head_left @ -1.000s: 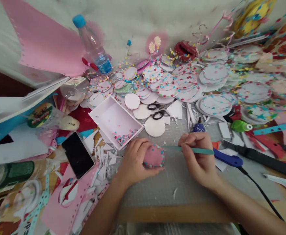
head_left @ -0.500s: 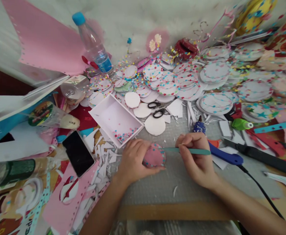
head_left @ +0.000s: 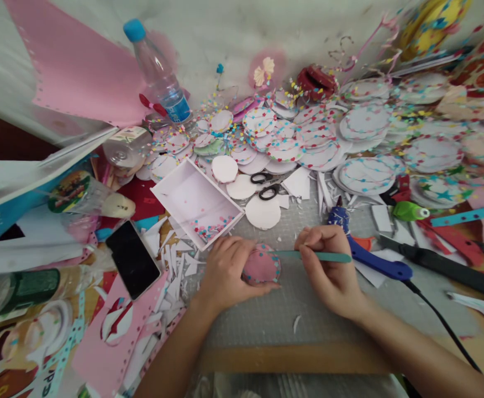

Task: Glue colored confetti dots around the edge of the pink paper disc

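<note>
A small pink disc point(head_left: 261, 267) with blue dots round its rim lies on the grey cutting mat point(head_left: 262, 326). My left hand point(head_left: 227, 272) curls round the disc's left side, thumb along its lower edge. Between thumb and fingers, my right hand point(head_left: 329, 265) pinches a thin teal strip-like tool point(head_left: 333, 257). Its narrow end reaches left to the disc's upper right edge; whether it touches is too fine to tell. Just above my left hand stands a white open box point(head_left: 196, 202) with small red, pink and blue confetti pieces in one corner.
Black-handled scissors point(head_left: 269, 192) and white paper discs point(head_left: 262, 213) lie beyond the hands. A blue glue gun point(head_left: 378, 264) with a cord is right of my right hand. A phone point(head_left: 133, 260), paper scraps and a water bottle point(head_left: 159, 77) are leftward. Decorated discs point(head_left: 366, 174) pile along the back.
My right hand has moved slightly left with the teal tool, bringing its tip onto or over the disc's edge. My left hand and the disc stay in place.
</note>
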### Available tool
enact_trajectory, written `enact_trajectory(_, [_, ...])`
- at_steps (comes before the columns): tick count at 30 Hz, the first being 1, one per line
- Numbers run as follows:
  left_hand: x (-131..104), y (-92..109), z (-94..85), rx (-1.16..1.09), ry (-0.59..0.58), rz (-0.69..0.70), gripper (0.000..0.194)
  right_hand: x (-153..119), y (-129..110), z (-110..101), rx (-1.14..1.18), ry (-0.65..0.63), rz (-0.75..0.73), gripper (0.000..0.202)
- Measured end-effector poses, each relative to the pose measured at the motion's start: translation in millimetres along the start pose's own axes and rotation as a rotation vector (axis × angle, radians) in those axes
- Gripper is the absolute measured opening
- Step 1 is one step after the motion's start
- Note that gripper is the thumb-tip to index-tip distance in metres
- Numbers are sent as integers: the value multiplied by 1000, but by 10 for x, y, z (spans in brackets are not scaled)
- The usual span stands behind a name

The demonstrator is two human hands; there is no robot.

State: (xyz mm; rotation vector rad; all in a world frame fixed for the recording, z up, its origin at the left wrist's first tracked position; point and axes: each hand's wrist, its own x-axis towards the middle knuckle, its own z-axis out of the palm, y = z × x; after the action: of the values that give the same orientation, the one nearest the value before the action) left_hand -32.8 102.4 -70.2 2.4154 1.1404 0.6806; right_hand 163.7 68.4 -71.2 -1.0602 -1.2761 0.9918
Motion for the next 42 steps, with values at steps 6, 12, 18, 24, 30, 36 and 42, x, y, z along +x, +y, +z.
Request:
enact_trajectory(6, [5, 6, -9, 2, 1, 5, 65, -7, -18, -2, 13, -7, -1, 8])
enact_trajectory(12, [3, 9, -9, 8, 3, 3, 66, -4, -14, -1, -6, -35, -16, 11])
enact_trajectory(18, [7, 8, -9, 5, 3, -3, 65, -1, -14, -21, -15, -16, -9, 8])
enact_trajectory(24, [-5, -3, 6, -6, 13, 1, 66, 39, -26, -55, -3, 64, 6, 6])
enact_trajectory(30, [-6, 1, 2, 2, 10, 1, 65, 29, -24, -48, -24, 28, -1, 8])
enact_trajectory(36, [-6, 6, 3, 14, 9, 9, 64, 6, -16, -37, -32, -8, -2, 8])
enact_trajectory(42, [-15, 4, 3, 18, 6, 10, 65, 9, -27, -27, -38, -13, -18, 11])
